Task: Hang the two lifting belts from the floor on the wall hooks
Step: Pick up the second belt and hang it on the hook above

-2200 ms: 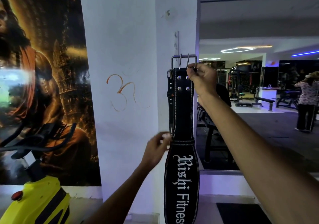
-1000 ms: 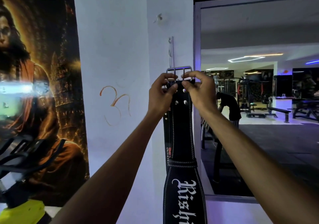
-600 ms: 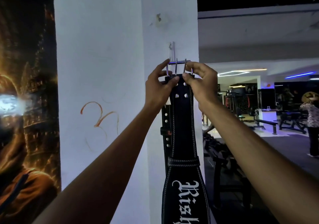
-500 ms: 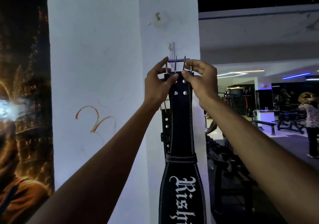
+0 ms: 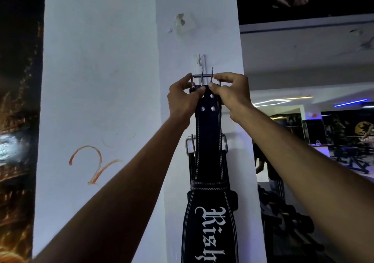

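Head view, the only one supplied. Both my arms reach up to the white pillar (image 5: 101, 60). My left hand (image 5: 183, 98) is closed in a pinch on the top edge of the black lifting belt (image 5: 209, 141), thumb on the leather at about 9 o'clock from the rivets; my right hand (image 5: 232, 92) is closed on the same edge at about 3 o'clock, fingers curled over the corner of the steel buckle (image 5: 204, 79). Two hands are used, in my judgement, to keep the buckle frame level and square to the wall so its top bar can be passed over the hook. The wall hook (image 5: 199, 61) sits at 12 o'clock from the buckle, just above the bar; the two prongs stand up beside it, and I cannot tell whether the bar has caught it. The belt hangs straight down from my grip, flat to the pillar face, its wide lettered panel at 6 o'clock. Behind it, lower on the same face, a second buckle (image 5: 190, 145) and dark strap show, which I take for the other belt already hung. Assessment: second hanging in progress, not confirmed seated. Risk: releasing before the bar seats would drop the belt.
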Motion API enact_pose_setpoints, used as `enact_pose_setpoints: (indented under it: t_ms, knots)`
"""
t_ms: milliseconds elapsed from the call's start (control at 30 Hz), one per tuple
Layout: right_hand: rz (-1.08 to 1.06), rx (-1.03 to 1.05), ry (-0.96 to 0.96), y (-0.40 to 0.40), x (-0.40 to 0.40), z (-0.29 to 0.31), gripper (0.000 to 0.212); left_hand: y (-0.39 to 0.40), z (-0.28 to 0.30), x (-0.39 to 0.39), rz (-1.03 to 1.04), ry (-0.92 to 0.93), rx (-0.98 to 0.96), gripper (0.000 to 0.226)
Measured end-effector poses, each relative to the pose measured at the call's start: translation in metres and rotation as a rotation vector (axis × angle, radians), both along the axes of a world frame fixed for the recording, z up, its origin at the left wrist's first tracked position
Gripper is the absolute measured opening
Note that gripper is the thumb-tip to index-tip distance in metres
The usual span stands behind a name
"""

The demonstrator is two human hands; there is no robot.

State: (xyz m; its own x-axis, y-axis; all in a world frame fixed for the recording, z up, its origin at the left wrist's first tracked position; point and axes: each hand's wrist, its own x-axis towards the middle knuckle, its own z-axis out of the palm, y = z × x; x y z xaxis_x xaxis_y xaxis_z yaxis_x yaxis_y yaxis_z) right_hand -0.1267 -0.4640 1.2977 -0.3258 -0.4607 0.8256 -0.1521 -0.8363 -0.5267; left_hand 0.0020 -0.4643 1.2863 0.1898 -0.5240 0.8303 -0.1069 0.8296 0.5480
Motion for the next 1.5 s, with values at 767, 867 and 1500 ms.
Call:
enact_pose_setpoints:
  t_ms: [767,867,1500]
  knots:
    - [-0.069,-0.082,-0.075,-0.024,0.006,-0.010,0.034,-0.017,-0.011,-0.015,0.188,0.168,0.018,0.035]
    - [-0.094,-0.061,-0.077,-0.024,0.009,-0.009,0.032,-0.016,-0.007,-0.014,0.221,0.188,0.043,0.028]
    - [-0.005,-0.111,-0.057,-0.036,0.004,-0.016,0.015,-0.023,0.002,-0.012,0.117,0.229,0.076,0.030]
